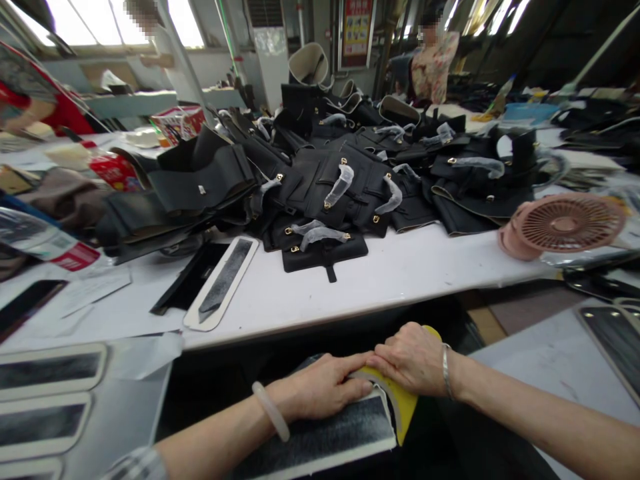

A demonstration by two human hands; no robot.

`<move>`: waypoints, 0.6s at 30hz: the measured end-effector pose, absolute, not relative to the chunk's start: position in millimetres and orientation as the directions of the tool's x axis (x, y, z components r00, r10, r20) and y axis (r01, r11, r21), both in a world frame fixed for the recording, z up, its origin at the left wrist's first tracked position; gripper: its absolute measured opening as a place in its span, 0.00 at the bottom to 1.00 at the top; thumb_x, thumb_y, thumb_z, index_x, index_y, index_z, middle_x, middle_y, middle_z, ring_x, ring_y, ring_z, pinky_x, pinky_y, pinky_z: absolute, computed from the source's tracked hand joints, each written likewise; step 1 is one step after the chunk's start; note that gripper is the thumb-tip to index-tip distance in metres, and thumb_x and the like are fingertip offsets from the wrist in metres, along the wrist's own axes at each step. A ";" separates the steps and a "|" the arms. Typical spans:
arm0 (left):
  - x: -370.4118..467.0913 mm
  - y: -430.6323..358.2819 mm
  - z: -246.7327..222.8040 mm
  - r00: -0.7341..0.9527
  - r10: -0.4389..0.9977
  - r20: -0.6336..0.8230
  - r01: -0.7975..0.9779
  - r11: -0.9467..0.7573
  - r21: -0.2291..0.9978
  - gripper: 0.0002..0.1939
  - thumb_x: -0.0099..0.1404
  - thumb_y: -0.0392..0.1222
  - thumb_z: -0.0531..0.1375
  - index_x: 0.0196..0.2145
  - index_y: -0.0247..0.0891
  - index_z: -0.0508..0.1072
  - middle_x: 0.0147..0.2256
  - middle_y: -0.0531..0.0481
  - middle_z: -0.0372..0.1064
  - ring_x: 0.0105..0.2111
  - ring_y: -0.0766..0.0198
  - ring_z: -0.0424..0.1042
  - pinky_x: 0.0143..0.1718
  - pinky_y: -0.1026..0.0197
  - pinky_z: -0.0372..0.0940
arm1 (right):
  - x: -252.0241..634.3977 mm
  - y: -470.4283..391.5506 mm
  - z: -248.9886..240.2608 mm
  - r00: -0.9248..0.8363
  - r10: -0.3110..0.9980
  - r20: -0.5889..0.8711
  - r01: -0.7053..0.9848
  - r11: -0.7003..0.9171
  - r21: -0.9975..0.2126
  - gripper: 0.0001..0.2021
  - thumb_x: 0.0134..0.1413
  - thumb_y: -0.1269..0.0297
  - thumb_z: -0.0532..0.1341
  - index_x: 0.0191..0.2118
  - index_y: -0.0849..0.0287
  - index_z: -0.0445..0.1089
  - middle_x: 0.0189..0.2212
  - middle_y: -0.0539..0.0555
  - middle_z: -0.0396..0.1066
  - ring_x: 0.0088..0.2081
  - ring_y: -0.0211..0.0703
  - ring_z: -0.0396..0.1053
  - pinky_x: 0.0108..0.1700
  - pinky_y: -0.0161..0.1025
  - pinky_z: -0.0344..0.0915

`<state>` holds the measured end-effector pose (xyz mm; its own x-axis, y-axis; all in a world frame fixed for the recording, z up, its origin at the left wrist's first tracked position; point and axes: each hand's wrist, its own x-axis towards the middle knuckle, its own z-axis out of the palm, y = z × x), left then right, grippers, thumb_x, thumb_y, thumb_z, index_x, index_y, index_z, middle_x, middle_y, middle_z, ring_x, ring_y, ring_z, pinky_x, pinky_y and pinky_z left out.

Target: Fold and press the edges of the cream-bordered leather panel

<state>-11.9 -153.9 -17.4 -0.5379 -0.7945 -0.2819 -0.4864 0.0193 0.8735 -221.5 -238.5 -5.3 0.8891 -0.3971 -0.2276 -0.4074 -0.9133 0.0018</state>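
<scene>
My left hand is closed on a black panel with a cream border, the thumb lying across its face and the forefinger stretched along its upper edge. Some of its fingers are hidden. Against the panel's right end sits a curved yellow piece. My right hand is wrapped round the top of this yellow piece, knuckles up, and its fingertips meet those of my left hand. Both hands are low in the head view, over a dark gap in front of the white table.
Black leather bags with plastic-wrapped handles are heaped on the table. A pink fan stands right; a cream-edged strip and a plastic bottle lie left. More bordered panels rest at lower left. People are in the background.
</scene>
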 end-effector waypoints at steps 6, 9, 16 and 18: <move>-12.7 -155.4 -18.3 -0.566 -0.792 -0.229 -0.442 0.057 0.895 0.21 0.70 0.48 0.52 0.59 0.55 0.66 0.44 0.55 0.76 0.41 0.60 0.75 0.48 0.61 0.64 | -222.9 -229.3 -13.4 0.845 -0.463 -0.269 -0.476 -0.879 0.017 0.28 0.71 0.52 0.38 0.30 0.58 0.70 0.25 0.58 0.74 0.24 0.48 0.70 0.27 0.43 0.36; -13.8 -154.7 -19.1 -0.565 -0.795 -0.220 -0.443 0.068 0.894 0.20 0.71 0.48 0.52 0.59 0.55 0.66 0.47 0.54 0.75 0.44 0.59 0.75 0.50 0.60 0.64 | -222.4 -223.7 -15.3 0.814 -0.506 -0.286 -0.523 -0.852 0.018 0.27 0.71 0.53 0.39 0.31 0.57 0.70 0.26 0.58 0.75 0.26 0.49 0.72 0.27 0.42 0.38; -13.9 -147.3 -24.7 -0.554 -0.818 -0.154 -0.448 0.137 0.884 0.19 0.72 0.53 0.50 0.56 0.51 0.71 0.48 0.52 0.76 0.45 0.56 0.75 0.49 0.59 0.65 | -220.9 -200.2 -15.0 0.738 -0.595 -0.319 -0.609 -0.791 0.067 0.28 0.71 0.54 0.38 0.32 0.56 0.70 0.27 0.57 0.75 0.27 0.53 0.73 0.27 0.42 0.40; -12.9 -144.9 -24.9 -0.527 -0.831 -0.179 -0.496 0.130 0.859 0.19 0.71 0.55 0.50 0.54 0.51 0.72 0.46 0.52 0.76 0.44 0.54 0.76 0.47 0.57 0.66 | -221.0 -191.5 -14.3 0.721 -0.619 -0.312 -0.624 -0.775 0.096 0.28 0.71 0.55 0.37 0.33 0.56 0.70 0.26 0.57 0.75 0.27 0.55 0.74 0.27 0.42 0.40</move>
